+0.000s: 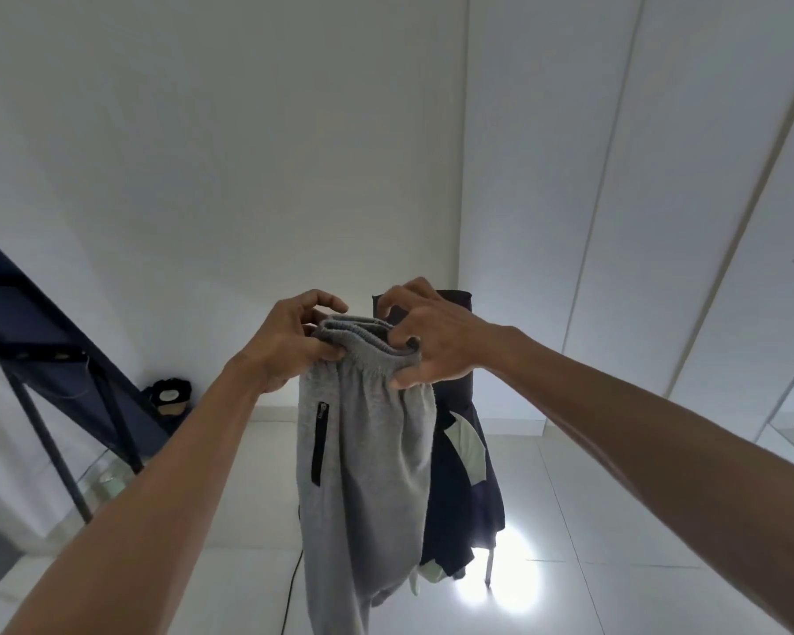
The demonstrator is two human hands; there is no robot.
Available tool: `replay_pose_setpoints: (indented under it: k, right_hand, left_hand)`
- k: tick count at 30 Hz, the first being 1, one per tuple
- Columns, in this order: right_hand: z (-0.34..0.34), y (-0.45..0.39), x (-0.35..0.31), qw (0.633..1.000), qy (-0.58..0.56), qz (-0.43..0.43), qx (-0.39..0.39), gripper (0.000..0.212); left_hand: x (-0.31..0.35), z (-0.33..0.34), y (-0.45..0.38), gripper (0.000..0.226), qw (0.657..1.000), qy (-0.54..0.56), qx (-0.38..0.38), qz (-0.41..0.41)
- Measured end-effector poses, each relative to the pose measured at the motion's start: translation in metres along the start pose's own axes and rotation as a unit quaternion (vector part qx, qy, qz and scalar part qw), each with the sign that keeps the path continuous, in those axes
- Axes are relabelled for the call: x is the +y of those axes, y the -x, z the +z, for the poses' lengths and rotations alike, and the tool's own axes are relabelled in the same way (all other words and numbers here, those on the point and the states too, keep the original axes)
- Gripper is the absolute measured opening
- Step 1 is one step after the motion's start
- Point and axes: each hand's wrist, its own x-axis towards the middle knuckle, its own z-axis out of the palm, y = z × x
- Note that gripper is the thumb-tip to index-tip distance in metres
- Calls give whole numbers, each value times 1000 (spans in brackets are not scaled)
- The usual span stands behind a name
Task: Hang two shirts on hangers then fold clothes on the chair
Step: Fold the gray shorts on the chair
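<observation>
Both hands pinch the waistband of the grey pants point(367, 451), left hand point(289, 346) and right hand point(425, 341) close together. The pants hang below each grip, before the chair point(459, 451).

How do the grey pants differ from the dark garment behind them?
The grey pants are light, held up by both hands at the waistband; the dark garment is navy with pale patches, draped over the chair. The pants show a black zip pocket; the garment shows none. Both hang downward.

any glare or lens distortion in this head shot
Head view: a bright glare patch blows out the floor tiles below the dark garment; wide-angle bending curves the wardrobe door lines; grey sweatpants and both hands stay reasonably sharp.
</observation>
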Motion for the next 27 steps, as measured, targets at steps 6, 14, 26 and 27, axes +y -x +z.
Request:
replay_pose_setpoints:
  k: [6, 14, 26, 27]
  right_hand:
    - [-6, -7, -13, 997, -3, -67, 33, 42]
    - [-12, -10, 0, 998, -51, 24, -15, 49]
    - [-15, -8, 8, 902, -352, 216, 129, 39]
    - [-13, -6, 10, 880, -397, 217, 142, 34]
  left_hand:
    - [-10, -21, 2, 40, 1000, -22, 2, 11]
    - [-6, -26, -3, 34, 1000, 6, -2, -18]
    - [3, -12, -9, 35, 996, 37, 55, 62]
    - [-1, -11, -10, 35, 996, 59, 37, 49]
